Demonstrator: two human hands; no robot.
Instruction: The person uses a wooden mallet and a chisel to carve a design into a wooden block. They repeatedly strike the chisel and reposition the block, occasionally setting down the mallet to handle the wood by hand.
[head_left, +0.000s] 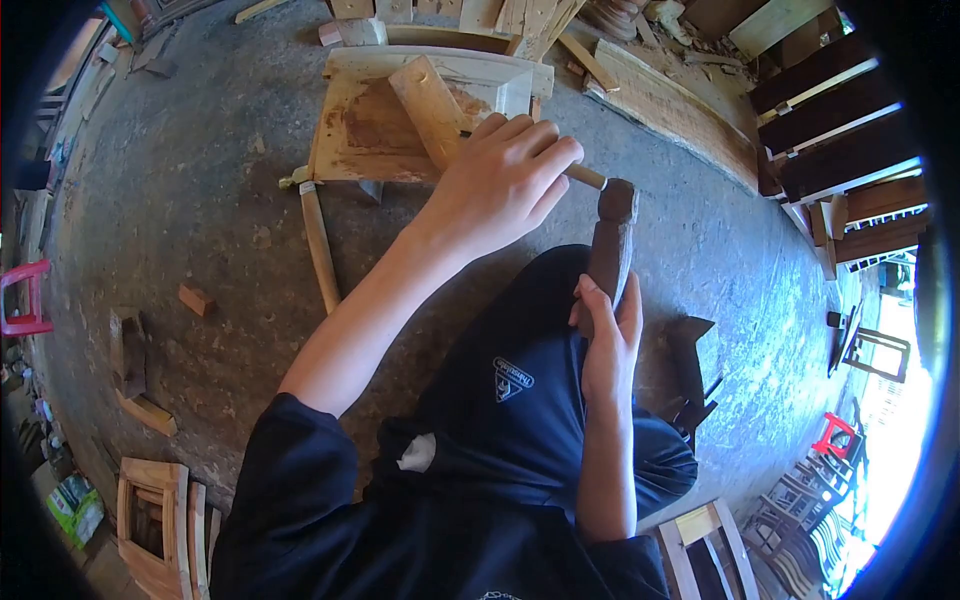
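My left hand (505,185) is closed around a wooden-handled chisel (587,176). Its dark tip shows on the far side of my fingers, against a light wooden block (425,105). That block lies slantwise on a low wooden bench (375,130). In my right hand (610,335) I grip a dark, club-like wooden mallet (615,230) by its lower end, above my knee. The mallet's upper end meets the end of the chisel handle, or is very close to it. My palm and fingers hide the middle of the chisel.
A wooden-handled hammer (318,240) leans by the bench's near left corner. Small wood offcuts (197,300) lie on the concrete floor (230,230). A long plank (680,110) is behind right, with dark furniture (850,130) beside it. Chair frames (155,520) stand at lower left.
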